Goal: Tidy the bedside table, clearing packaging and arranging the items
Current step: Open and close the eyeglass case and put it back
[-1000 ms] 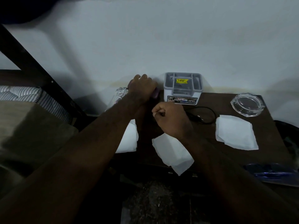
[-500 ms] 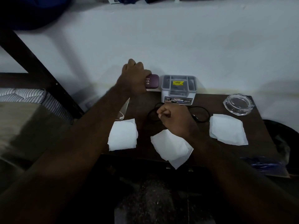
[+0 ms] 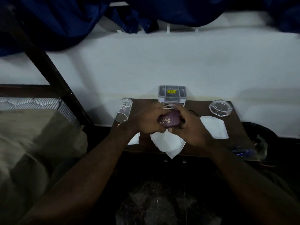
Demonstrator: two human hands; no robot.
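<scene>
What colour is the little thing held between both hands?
Purple, with pale lettering. The small rounded container shows best in the head view.

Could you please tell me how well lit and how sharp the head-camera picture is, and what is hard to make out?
Head view: dim overall, with the white wall the brightest area; the left hand and right hand and the purple case they grip are underexposed, its lettering only partly readable; the bedding at left is blurred; the floor below is nearly black.
</scene>
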